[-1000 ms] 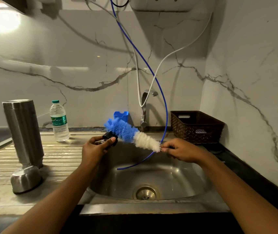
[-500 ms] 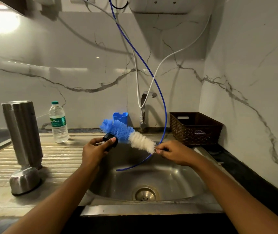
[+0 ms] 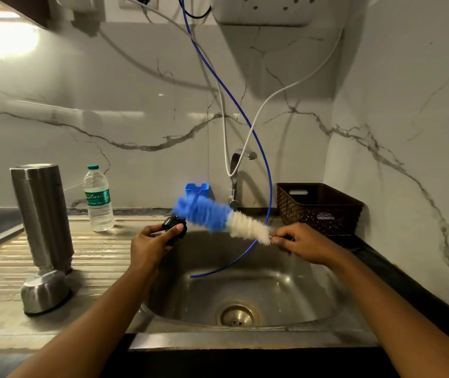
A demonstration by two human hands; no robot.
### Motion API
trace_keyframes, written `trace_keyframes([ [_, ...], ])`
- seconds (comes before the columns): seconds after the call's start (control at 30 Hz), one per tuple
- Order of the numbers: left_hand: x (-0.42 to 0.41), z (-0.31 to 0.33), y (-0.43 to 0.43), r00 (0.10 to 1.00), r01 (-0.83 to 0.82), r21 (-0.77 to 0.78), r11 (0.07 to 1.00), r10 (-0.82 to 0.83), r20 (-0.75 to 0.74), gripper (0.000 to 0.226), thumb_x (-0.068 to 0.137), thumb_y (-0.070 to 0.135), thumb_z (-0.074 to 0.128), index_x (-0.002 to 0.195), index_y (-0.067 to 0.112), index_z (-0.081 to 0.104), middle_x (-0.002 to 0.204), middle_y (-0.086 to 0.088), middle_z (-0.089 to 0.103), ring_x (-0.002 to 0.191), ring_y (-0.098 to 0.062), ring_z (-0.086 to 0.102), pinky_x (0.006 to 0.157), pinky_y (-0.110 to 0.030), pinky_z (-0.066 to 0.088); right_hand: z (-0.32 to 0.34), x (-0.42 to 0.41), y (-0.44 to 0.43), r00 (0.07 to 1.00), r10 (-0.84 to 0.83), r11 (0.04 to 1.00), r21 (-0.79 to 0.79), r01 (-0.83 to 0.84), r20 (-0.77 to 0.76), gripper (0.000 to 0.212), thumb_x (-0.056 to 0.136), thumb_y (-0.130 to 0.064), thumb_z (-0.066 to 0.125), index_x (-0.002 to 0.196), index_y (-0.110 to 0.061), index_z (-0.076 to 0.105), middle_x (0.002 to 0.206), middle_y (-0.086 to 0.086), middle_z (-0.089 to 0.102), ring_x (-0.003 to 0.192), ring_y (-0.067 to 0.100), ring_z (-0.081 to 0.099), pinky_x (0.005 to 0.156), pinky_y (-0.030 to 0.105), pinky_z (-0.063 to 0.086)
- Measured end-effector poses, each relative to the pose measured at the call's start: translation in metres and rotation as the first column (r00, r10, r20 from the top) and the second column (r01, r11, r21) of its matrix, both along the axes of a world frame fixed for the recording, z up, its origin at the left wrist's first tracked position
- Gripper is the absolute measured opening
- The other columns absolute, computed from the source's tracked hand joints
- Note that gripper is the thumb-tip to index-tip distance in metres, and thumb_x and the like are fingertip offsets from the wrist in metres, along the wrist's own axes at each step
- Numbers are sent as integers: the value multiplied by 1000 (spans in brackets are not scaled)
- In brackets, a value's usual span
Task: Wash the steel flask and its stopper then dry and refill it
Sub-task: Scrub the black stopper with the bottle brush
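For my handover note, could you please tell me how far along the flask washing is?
Apparently done: the steel flask stands on the drainboard, seemingly upended to drain. In hand: the left hand holds the black stopper beside the brush held by the right hand. Left: drying, then refilling; the water bottle stands capped.

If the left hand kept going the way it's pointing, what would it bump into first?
Probably the brush, its blue end, just past the stopper the left hand holds. Behind them sits the blue holder at the wall; depth is hard to judge.
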State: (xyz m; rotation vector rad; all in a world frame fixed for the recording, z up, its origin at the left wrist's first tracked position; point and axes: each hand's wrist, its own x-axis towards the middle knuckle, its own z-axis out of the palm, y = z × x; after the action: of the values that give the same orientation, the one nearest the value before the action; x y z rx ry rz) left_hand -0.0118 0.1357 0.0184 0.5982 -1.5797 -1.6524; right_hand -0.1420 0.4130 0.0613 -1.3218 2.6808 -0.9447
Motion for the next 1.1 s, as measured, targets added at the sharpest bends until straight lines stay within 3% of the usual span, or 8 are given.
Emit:
trace_keyframes([
  [0.13,0,0,1,1000,14,-41,999,-13,11,60,62,30,83,113,7,59,103,-11,67,97,-27,64,85,-40,54,-1,6,-12,986,69,989,139,-48,-154,28,95,-21,54,120,-14,63,98,-16,64,76,-7,53,70,6,37],
  [0.27,1,1,-2,1000,-15,-13,1000,15,-5,59,62,30,83,112,9,60,104,-11,67,98,-27,64,86,-40,54,5,0,-6,985,16,985,174,15,-172,32,95,-24,53,125,-17,60,124,0,63,108,11,57,92,22,42],
  [0.33,2,2,-4,999,-9,22,1000,10,-43,64,55,33,83,111,9,61,103,-13,68,94,-27,66,81,-38,55,4,-5,2,986,16,970,243,25,-165,31,94,-27,54,124,-19,61,123,-1,63,107,11,58,94,26,43],
  [0.43,0,4,9,998,57,-73,996,-58,-15,51,59,27,83,103,16,59,98,-9,68,90,-24,67,76,-35,55,-8,2,-10,949,84,914,402,47,-302,29,93,-34,53,120,-27,64,120,-6,65,106,11,58,91,28,44],
  [0.57,-1,8,14,1000,-11,-113,994,9,-15,59,54,38,84,104,20,59,100,-7,67,92,-24,66,84,-40,55,-7,-1,-16,932,-75,965,210,157,-355,28,94,-33,52,118,-25,65,115,3,66,101,20,60,82,28,43],
  [0.73,9,10,0,998,-51,-74,996,49,-31,73,50,41,83,112,10,61,106,-14,66,97,-29,65,80,-35,54,0,-12,10,951,-141,989,4,148,-277,30,92,-32,57,119,-22,65,109,-1,70,93,12,62,78,27,45],
  [0.9,6,9,5,1000,-4,-115,993,5,9,66,54,39,82,111,16,58,105,-8,65,97,-25,64,87,-41,54,-8,-8,-11,920,-62,993,68,95,-387,28,93,-33,54,118,-24,66,101,-1,69,74,3,52,62,17,34],
  [1.1,7,6,2,1000,-12,-93,996,12,1,62,55,38,81,108,13,60,102,-10,67,95,-26,66,85,-41,55,-1,-3,-3,944,-26,987,142,77,-329,32,93,-31,55,123,-22,62,107,-5,68,88,4,59,78,20,42],
])
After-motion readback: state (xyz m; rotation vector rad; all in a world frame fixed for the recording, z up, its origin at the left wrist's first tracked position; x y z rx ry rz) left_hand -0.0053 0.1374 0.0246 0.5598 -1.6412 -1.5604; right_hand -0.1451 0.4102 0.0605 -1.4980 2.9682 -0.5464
